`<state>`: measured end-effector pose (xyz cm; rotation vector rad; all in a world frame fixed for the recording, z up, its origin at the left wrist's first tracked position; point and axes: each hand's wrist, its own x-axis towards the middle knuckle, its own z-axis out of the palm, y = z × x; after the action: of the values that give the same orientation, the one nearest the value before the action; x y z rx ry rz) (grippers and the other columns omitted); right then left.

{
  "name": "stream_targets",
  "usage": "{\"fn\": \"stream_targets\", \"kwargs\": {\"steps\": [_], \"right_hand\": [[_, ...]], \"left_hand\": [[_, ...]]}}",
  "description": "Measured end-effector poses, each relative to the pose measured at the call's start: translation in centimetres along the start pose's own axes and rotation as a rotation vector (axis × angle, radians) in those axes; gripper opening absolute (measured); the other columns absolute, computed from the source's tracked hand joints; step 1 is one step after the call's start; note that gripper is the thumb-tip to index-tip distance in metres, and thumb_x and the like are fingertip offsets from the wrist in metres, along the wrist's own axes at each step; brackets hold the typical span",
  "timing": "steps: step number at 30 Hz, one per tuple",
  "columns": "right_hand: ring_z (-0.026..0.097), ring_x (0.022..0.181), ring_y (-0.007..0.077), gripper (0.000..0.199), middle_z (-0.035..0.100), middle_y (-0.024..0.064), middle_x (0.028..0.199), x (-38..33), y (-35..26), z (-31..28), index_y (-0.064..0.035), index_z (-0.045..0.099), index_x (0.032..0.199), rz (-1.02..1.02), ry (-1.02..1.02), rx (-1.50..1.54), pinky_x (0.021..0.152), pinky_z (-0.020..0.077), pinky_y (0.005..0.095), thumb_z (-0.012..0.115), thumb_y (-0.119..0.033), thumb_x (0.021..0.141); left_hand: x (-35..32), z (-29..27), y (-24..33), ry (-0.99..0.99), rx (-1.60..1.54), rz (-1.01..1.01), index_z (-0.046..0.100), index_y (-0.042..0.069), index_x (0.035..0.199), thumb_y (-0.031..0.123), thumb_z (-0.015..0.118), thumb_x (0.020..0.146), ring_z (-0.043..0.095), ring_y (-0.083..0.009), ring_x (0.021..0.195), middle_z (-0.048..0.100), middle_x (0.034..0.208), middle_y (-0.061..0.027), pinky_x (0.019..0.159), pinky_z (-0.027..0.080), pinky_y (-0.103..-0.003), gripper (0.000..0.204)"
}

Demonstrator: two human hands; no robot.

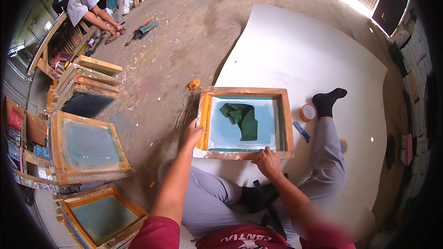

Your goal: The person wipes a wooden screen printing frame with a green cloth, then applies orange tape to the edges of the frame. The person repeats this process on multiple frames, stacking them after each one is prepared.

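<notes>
A wooden screen-printing frame [249, 91] with light blue mesh is held above my lap, its open side facing up. My left hand [193, 133] grips its left rail, the thumb over the wood. At the bottom rail, right of its middle, my right hand [267, 160] is closed on the wood. A crumpled dark green cloth [249, 127] lies inside on the mesh, touched by neither hand. Orange tape or paint runs along the left rail. The fingers under the frame are hidden.
I sit on a large white sheet [295, 55]. By my outstretched foot lie a brown tape roll [301, 113] and a blue cutter knife [302, 132]. More screen frames [124, 159] are stacked on my left. Another person [83, 7] bends over a bench, far left.
</notes>
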<state>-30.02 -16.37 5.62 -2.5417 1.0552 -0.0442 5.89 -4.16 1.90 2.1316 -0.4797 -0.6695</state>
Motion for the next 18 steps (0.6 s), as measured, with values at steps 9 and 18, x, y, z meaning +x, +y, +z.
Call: {"fn": "stream_targets", "kwargs": {"steps": [9, 18], "right_hand": [[0.070, 0.107, 0.0370, 0.050, 0.068, 0.0136, 0.119, 3.6, 0.0, -1.6, -0.0104, 0.070, 0.123, 0.028, -0.055, 0.084, 0.086, 0.0585, 0.0499, 0.079, -0.046, 0.089], [0.066, 0.115, 0.0428, 0.044, 0.064, 0.0212, 0.125, 17.4, 2.8, 1.5, -0.0073, 0.069, 0.127, 0.369, 0.047, 0.403, 0.093, 0.0543, 0.0498, 0.082, -0.026, 0.089]], "left_hand": [[-0.4, 0.7, -2.8, -0.022, 0.038, 0.014, 0.064, 0.000, 0.142, 0.023, 0.073, 0.100, 0.072, -0.0241, 0.112, 0.074, 0.129, -0.0207, 0.095, 0.055, -0.034, 0.048], [-1.5, 0.4, -3.8, 0.010, 0.133, 0.093, 0.069, 0.005, 0.137, 0.033, 0.070, 0.101, 0.072, -0.0376, 0.115, 0.074, 0.123, -0.0237, 0.097, 0.056, -0.042, 0.046]]}}
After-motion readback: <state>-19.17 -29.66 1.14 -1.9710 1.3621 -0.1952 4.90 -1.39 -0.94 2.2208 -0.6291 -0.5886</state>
